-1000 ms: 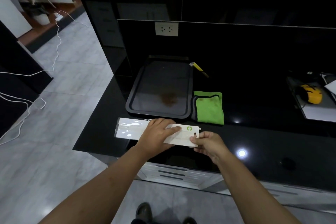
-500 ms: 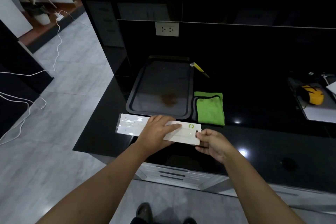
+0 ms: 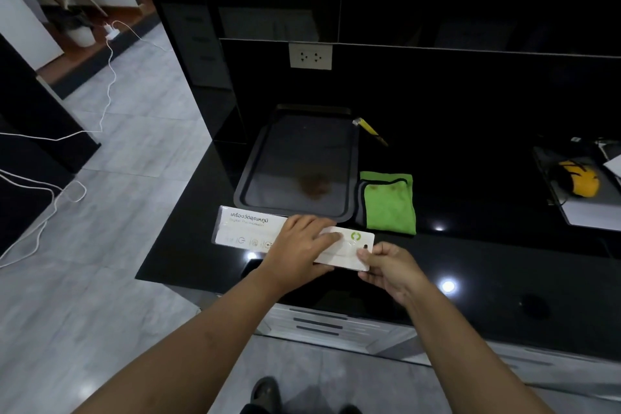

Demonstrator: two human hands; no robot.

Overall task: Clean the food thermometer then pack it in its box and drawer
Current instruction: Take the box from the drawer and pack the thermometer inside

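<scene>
A long white thermometer box (image 3: 248, 228) with printed text and a green logo lies flat on the black counter (image 3: 504, 262), near its front edge. My left hand (image 3: 299, 245) presses down on the middle of the box, fingers spread over it. My right hand (image 3: 386, 264) pinches the right end of the box by the flap. The thermometer itself is not visible. White drawer fronts (image 3: 322, 323) with dark slot handles sit under the counter edge, shut.
A dark tray (image 3: 255, 178) with a brown stain sits just behind the box. A green cloth (image 3: 389, 205) lies folded to its right. A small yellow tool (image 3: 369, 129) lies behind. A yellow mouse (image 3: 579, 178) and papers are at far right.
The box has lowered and now lies flatter on the counter, its left printed face more exposed. My right hand has slid slightly right along the end flap.
</scene>
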